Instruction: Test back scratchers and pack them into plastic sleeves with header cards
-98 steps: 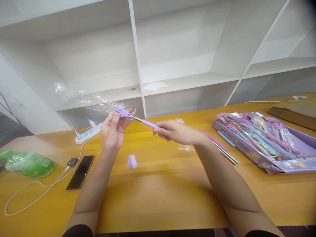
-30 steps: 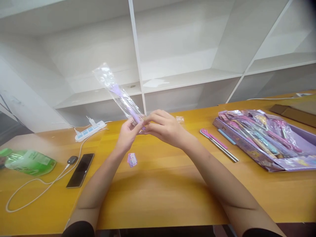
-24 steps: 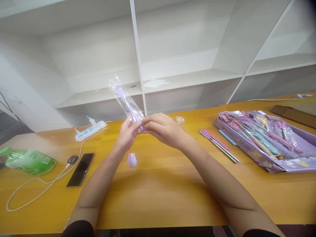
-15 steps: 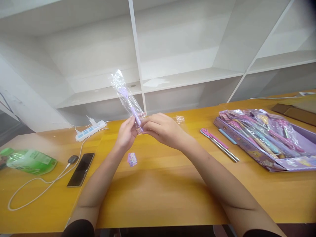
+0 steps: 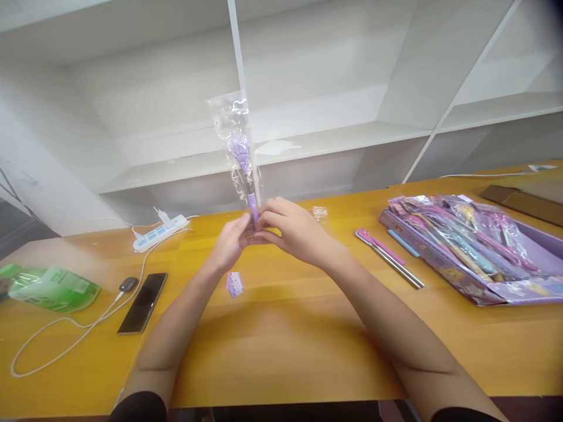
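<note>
One left hand [image 5: 229, 240], one right hand [image 5: 294, 228], two total. Dark sleeves [image 5: 139, 407], two. Lavender scratcher [image 5: 241, 157] held up: one, with one clear bag [image 5: 226, 109]. Small pile of printed cards [image 5: 234, 284]: one. Over right: one open purple box [image 5: 528, 292]; bagged scratchers [image 5: 475, 249] inside, probably around ten, overlapped and glary, no exact count possible. Next to it, two steel rods [image 5: 403, 271], one loose blue stick [image 5: 403, 242]. Small clear wrapper [image 5: 320, 213]: one. Brown cardboard piece [image 5: 523, 205], far corner: one. Over left: one phone [image 5: 143, 303], one small black case [image 5: 128, 285], one green bottle [image 5: 53, 289], one looping white cable [image 5: 90, 326], one power strip [image 5: 161, 234], two white plugs [image 5: 164, 219] on that strip. Back: one white paper [image 5: 277, 147] on the shelf [image 5: 343, 143].
</note>
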A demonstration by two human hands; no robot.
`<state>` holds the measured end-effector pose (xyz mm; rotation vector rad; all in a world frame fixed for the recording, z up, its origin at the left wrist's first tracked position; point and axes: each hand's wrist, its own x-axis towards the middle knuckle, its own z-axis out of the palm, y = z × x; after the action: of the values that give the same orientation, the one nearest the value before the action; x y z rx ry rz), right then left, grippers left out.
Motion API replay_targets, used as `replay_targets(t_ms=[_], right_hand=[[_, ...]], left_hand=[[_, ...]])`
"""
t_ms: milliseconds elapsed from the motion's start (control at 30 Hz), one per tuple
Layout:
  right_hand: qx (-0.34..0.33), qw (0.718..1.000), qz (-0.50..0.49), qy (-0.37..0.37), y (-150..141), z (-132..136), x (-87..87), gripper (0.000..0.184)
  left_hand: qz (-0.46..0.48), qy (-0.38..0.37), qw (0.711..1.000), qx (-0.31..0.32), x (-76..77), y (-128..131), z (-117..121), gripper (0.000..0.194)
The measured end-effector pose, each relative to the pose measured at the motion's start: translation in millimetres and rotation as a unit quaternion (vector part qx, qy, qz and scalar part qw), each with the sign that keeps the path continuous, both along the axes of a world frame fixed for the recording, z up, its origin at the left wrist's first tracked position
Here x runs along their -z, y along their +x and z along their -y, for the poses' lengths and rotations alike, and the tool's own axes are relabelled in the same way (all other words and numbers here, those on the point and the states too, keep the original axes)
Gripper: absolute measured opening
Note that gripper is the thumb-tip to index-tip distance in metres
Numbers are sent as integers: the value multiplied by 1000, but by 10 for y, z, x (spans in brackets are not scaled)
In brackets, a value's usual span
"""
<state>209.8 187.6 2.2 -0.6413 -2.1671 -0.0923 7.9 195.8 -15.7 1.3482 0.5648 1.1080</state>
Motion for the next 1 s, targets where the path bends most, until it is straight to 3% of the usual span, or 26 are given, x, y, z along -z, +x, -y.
replay_targets(t_ms=[167,367,600,833,1000], right_hand=[[-2,999,-26,-39,11,0,-7,19],[-14,994,-67,-86,28,14,-35,21],[-13,974,-155,-161,43,0,-11,39],[-30,935,-198,-294,30,29,-51,50],[-46,932,-187,-308,11,64,-63,56]], left_hand=[[-52,25,997,58,-18,-95,-35,37],[-87,63,991,76,-56,-155,-18,42],[-100,84,987,89,-96,-183,32,47],[-131,122,983,41,-156,-159,84,47],[-139,154,978,-6,-182,-130,134,41]])
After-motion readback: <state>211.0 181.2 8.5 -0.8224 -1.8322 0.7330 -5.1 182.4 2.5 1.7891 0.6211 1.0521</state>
